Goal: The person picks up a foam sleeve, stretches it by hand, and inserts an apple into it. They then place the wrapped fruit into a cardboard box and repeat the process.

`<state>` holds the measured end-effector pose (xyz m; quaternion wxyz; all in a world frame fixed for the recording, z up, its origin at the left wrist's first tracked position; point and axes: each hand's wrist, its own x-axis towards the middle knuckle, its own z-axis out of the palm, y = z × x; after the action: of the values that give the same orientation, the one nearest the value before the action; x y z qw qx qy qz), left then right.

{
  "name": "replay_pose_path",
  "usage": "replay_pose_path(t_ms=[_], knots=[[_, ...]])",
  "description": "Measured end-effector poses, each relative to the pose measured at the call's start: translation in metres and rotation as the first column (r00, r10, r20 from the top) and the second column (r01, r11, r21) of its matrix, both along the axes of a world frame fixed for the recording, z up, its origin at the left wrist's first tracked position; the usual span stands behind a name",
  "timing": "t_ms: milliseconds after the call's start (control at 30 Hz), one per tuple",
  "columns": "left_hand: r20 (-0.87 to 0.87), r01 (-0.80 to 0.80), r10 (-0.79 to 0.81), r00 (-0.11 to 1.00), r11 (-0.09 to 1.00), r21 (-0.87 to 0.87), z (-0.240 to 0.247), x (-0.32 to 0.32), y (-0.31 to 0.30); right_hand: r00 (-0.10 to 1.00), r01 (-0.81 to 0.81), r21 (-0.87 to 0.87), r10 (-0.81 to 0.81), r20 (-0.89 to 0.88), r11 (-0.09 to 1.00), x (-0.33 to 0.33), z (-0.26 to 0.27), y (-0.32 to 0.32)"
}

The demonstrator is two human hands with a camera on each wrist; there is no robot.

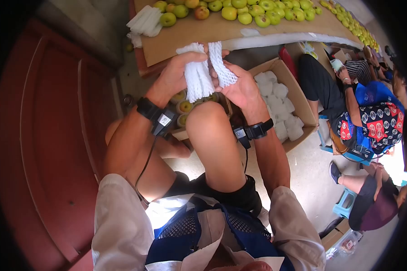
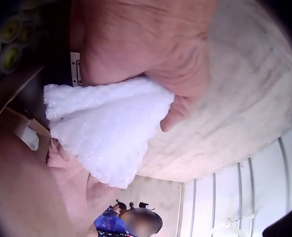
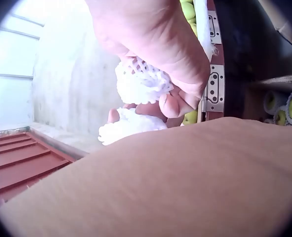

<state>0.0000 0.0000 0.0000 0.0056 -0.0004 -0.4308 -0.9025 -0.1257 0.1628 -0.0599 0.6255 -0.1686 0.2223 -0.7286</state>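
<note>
In the head view my left hand point(image 1: 172, 77) grips a flattened bunch of white foam net sleeves point(image 1: 197, 79), thumb across the upper end. Close beside it, a single white foam net sleeve point(image 1: 222, 67) is held by my right hand point(image 1: 243, 89), its mesh spread a little. Both hands are raised over my knee, before the table edge. The left wrist view shows the bunch point(image 2: 106, 128) fanned out below the left hand point(image 2: 151, 44). From the right wrist, the single sleeve point(image 3: 141, 81) sits under the right hand point(image 3: 155, 39), partly hidden by its fingers.
Green apples point(image 1: 263, 20) lie along the back of the cardboard-topped table point(image 1: 176, 43), with more foam sleeves point(image 1: 145, 21) at its left. A carton point(image 1: 305, 101) of foam-wrapped pieces stands right; netted apples point(image 1: 184, 107) lie below my hands. A red door point(image 1: 54, 126) flanks me; people sit right.
</note>
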Motion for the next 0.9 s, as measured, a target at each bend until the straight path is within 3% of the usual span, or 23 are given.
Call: replay_pose_path(t_ms=[67,267,367,467,567,667,767,900], knots=[[0.003,0.027,-0.027,1.0,0.998,0.06,0.0,0.003,0.002,1.0,0.006,0.027,-0.006,0.013,1.0,0.006,0.005,0.001],[-0.045,-0.115,0.112,0.993,0.991,-0.066,0.003,-0.004,0.02,0.984,0.11,0.162,-0.085,-0.158,0.981,0.007,0.005,0.003],[-0.004,-0.11,0.11,0.994,0.994,0.0,0.006,-0.006,0.017,0.963,0.192,0.232,-0.137,-0.233,0.954,0.016,0.021,0.005],[0.021,-0.125,0.127,0.992,0.99,-0.062,-0.006,-0.012,0.009,0.902,0.282,0.208,-0.185,-0.389,0.937,0.013,0.017,0.003],[0.005,-0.299,0.304,0.953,0.938,-0.178,-0.008,-0.011,0.011,0.898,0.301,0.191,-0.211,-0.385,0.934,0.025,0.041,0.005],[-0.024,-0.332,0.331,0.943,0.935,-0.122,0.005,-0.007,0.021,0.833,0.224,0.11,-0.132,-0.538,0.968,0.026,0.04,0.007],[-0.041,-0.42,0.423,0.905,0.875,-0.241,0.007,-0.007,0.028,0.614,0.222,0.01,-0.132,-0.779,0.975,0.035,0.038,-0.002],[-0.004,-0.404,0.412,0.911,0.891,-0.205,0.003,-0.007,0.026,0.639,0.2,0.068,-0.077,-0.766,0.977,0.031,0.036,-0.006]])
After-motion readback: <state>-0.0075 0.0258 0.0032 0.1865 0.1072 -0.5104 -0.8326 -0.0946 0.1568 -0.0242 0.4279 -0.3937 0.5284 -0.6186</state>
